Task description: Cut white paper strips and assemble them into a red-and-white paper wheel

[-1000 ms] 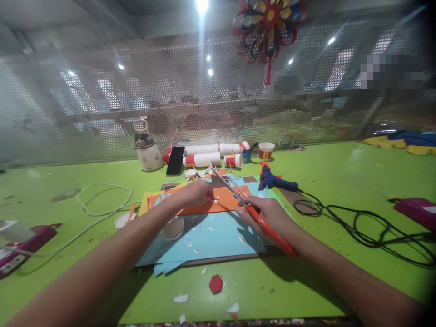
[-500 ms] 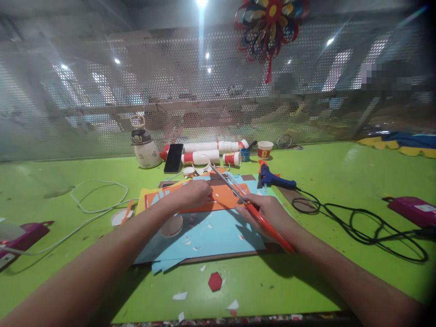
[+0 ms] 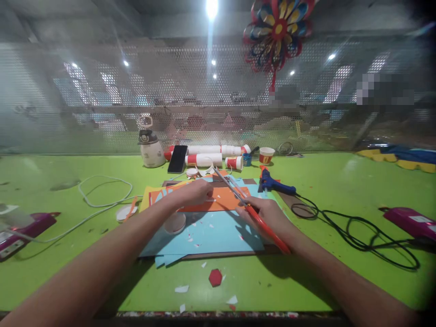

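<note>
Head view: right hand (image 3: 267, 214) wraps its fingers around red-handled scissors (image 3: 265, 226), parted blades (image 3: 229, 184) aimed forward over orange paper (image 3: 226, 204), likely for control; left hand (image 3: 197, 192) curls its fingers, contents unclear.

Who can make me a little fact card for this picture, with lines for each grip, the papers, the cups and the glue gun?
Right grip: holding red-handled scissors, blades open
Left grip: curled over orange paper; can't tell if it pinches anything
Under the orange paper: blue paper
Cups: red and white; several on their sides, one upright
Glue gun: blue, right of the orange paper
Front of the green table: red hexagon, white scraps
</note>
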{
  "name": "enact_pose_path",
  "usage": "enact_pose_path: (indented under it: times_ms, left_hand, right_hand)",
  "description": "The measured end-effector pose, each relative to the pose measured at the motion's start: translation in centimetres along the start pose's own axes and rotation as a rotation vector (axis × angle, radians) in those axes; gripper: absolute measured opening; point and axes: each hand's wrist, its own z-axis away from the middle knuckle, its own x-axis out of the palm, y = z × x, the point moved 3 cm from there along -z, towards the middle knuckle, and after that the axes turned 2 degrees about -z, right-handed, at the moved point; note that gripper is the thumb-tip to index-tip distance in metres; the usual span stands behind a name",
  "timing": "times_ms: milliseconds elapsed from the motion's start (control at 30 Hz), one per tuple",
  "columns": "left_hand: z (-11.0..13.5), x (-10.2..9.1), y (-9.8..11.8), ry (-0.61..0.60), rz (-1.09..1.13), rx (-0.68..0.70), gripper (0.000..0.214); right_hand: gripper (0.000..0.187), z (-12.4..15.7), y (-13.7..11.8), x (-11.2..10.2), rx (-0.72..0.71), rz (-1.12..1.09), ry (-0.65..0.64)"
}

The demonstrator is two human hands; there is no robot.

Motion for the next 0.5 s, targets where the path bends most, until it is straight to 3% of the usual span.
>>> enact_pose_path:
  times_ms: [267,500]
  left_hand:
    - [0.1,-1.4,-1.4,0.081,0.107,-0.06,0.029]
    - [0.5,-1.9,-1.3,0.197,0.034,-0.07,0.035]
  right_hand:
    - [0.027,-0.1,0.2,0.2,0.015,-0.048,-0.023]
    - [0.027,-0.1,0.3,0.3,0.008,-0.073,-0.021]
